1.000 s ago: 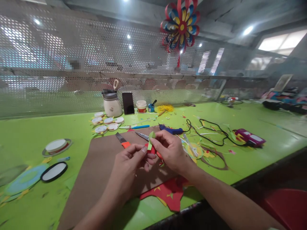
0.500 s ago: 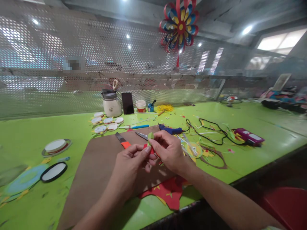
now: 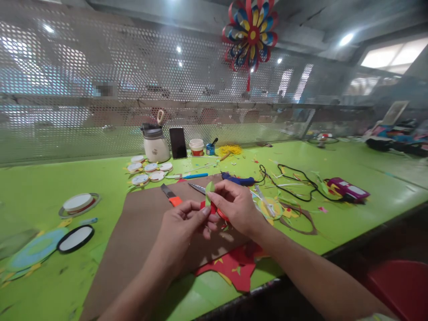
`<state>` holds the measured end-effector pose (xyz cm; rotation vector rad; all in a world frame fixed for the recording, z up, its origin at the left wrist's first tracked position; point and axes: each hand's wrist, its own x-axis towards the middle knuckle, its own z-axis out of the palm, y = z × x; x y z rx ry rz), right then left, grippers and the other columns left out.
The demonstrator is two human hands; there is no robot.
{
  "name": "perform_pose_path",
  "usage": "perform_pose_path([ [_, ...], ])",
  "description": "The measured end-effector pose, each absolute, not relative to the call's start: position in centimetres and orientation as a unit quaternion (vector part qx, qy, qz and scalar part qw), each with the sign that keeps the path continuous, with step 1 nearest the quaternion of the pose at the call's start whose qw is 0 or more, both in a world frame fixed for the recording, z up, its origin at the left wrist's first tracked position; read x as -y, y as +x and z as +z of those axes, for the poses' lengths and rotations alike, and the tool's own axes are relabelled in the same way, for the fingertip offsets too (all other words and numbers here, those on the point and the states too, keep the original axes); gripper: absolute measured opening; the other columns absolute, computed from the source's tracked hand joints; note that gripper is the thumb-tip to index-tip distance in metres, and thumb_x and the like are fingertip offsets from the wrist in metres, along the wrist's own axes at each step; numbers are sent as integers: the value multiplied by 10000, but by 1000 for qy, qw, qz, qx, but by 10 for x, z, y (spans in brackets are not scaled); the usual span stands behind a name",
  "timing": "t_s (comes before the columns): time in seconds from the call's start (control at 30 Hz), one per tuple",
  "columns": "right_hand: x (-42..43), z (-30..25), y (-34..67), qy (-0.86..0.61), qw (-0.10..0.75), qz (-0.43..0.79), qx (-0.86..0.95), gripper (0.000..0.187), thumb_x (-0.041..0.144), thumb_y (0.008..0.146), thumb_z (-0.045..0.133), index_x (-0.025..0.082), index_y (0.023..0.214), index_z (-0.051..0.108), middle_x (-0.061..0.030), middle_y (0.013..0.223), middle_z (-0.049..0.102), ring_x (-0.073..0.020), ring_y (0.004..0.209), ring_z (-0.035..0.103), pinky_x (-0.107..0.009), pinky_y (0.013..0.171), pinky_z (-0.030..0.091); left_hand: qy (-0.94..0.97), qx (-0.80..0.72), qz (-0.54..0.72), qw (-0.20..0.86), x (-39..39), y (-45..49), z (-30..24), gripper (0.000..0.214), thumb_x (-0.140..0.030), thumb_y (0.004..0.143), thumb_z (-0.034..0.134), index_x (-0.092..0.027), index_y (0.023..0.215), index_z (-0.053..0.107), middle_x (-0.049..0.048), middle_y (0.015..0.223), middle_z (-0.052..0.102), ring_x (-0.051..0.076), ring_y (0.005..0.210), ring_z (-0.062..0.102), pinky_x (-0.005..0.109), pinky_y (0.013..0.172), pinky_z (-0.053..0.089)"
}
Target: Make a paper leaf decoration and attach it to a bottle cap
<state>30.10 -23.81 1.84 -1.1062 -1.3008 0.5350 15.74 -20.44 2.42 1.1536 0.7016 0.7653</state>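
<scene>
Over a brown board [image 3: 130, 236], both hands meet at a small green paper leaf [image 3: 210, 187] that points upward. My right hand [image 3: 242, 209] pinches the leaf between thumb and fingertips. My left hand [image 3: 180, 227] is closed, its thumb and forefinger gripping the leaf's lower end, with a bit of red paper [image 3: 203, 205] showing at the fingers. How the green and red pieces join is hidden by the fingers. Just behind the hands lie scissors [image 3: 196, 188], blades pointing left, partly covered. An orange-handled knife [image 3: 174, 200] rests beside them on the board.
A red paper cutout [image 3: 236, 267] sticks out under the board's front edge. Right of it are a blue glue gun [image 3: 239, 179], a black cord [image 3: 299, 177], a purple box [image 3: 347, 189] and paper scraps. White discs [image 3: 140, 179], a jug [image 3: 156, 148] and a phone [image 3: 178, 142] stand left and behind.
The green leaf now shows more of its length above my fingers. My right fingers sit slightly lower along it; my left hand has hardly moved.
</scene>
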Motion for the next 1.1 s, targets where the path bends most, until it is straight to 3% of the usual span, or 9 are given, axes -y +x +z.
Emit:
perform_pose_path([
  [0.53,235,19,303,-461,631,299,548,114,262,791,647,181,738,589,37,618,561,-99,541,537,-237,528,440,499,-320,347,726,206,158,25,164,-224,708,742,-129,731,611,71,646,716,118,546,610,201,529,457],
  [0.7,235,19,303,-465,626,286,556,103,249,790,634,177,738,580,36,641,533,-97,557,514,-244,548,427,505,-308,339,732,205,157,26,193,-304,772,686,-125,745,619,82,648,711,133,566,619,211,534,464],
  [1.1,236,22,304,-466,618,323,545,108,248,784,637,173,724,585,38,620,546,-102,566,525,-247,561,424,562,-346,332,674,203,159,26,226,-340,745,710,-129,727,631,49,643,709,93,491,570,201,525,442],
])
